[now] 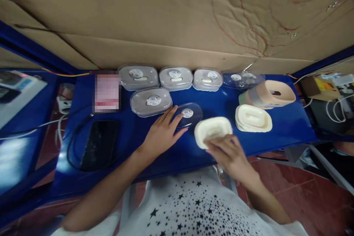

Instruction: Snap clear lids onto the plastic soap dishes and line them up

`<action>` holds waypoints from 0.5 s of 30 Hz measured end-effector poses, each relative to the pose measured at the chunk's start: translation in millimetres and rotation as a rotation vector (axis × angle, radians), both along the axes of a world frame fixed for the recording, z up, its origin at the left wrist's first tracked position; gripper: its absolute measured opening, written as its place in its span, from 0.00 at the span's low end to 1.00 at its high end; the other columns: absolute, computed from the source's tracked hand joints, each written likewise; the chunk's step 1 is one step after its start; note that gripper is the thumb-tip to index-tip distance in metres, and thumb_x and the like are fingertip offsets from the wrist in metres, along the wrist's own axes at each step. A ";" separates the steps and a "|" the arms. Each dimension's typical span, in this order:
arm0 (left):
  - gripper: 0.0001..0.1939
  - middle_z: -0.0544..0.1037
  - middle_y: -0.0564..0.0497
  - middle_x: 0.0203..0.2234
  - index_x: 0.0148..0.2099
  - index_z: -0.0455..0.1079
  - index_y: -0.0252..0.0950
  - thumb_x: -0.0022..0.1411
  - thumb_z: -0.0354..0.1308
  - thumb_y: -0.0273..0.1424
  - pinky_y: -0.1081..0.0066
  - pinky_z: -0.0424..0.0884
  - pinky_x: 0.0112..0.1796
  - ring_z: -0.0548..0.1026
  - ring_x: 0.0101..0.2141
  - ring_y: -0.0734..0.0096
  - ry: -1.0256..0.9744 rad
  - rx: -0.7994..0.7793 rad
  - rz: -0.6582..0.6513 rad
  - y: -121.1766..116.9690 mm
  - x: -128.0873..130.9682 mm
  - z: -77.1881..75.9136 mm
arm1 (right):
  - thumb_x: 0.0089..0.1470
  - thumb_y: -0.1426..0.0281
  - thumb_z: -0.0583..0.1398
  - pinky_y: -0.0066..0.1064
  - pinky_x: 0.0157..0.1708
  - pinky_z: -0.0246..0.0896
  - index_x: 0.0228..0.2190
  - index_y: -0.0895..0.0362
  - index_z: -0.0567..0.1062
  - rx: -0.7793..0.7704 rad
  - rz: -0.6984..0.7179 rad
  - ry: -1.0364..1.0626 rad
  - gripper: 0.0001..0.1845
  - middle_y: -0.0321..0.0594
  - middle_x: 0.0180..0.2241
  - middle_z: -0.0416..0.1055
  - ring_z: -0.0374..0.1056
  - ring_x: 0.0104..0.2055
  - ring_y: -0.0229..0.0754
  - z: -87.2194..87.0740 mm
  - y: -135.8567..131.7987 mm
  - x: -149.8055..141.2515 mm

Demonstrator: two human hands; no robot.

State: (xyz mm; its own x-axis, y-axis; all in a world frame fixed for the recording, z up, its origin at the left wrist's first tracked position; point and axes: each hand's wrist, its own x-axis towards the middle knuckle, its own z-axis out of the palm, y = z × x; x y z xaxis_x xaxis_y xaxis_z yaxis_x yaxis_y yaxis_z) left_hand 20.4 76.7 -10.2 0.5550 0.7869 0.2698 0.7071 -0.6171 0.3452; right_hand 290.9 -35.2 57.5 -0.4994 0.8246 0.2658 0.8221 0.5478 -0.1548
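My left hand (163,131) lies with its fingers spread at the near left edge of a clear plastic lid (192,118) with a round sticker. Its fingertips reach the gap between that lid and a lidded oval container (151,102). In my right hand (228,153) is a shallow cream plastic dish (214,123), gripped at its near edge and a little tilted; the fingers hide part of its inside. Nested cream dishes (253,118) sit to the right. Behind them, stacked oval boxes (267,94) in pink, grey and green lie on their side.
Along the back stand three lidded containers (139,77) and more clear lids (243,79), close to a cardboard wall (166,18). A phone (99,143), a cable (70,147) and a blurred-out pink item (107,92) occupy the left of the blue table (177,162).
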 end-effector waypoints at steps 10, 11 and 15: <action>0.25 0.69 0.33 0.69 0.68 0.67 0.35 0.78 0.54 0.45 0.49 0.77 0.61 0.71 0.68 0.44 -0.045 -0.009 0.018 0.6 -0.6 -3.1 | 0.73 0.69 0.58 0.41 0.61 0.71 0.62 0.41 0.76 -0.165 -0.009 -0.010 0.20 0.29 0.57 0.80 0.77 0.56 0.42 -24.6 16.8 -20.1; 0.25 0.69 0.33 0.70 0.68 0.67 0.36 0.78 0.55 0.45 0.48 0.76 0.62 0.71 0.68 0.44 -0.052 -0.014 0.016 0.7 -0.7 -3.6 | 0.72 0.70 0.59 0.43 0.60 0.72 0.64 0.40 0.74 -0.110 -0.051 0.040 0.23 0.31 0.56 0.80 0.77 0.56 0.44 -17.4 19.7 -6.7; 0.25 0.68 0.33 0.70 0.67 0.69 0.36 0.78 0.55 0.45 0.46 0.75 0.63 0.70 0.68 0.43 -0.054 -0.026 0.010 0.6 -0.1 -3.2 | 0.69 0.73 0.60 0.49 0.59 0.69 0.67 0.47 0.71 0.249 -0.369 0.050 0.28 0.44 0.57 0.80 0.76 0.59 0.53 10.0 34.7 74.6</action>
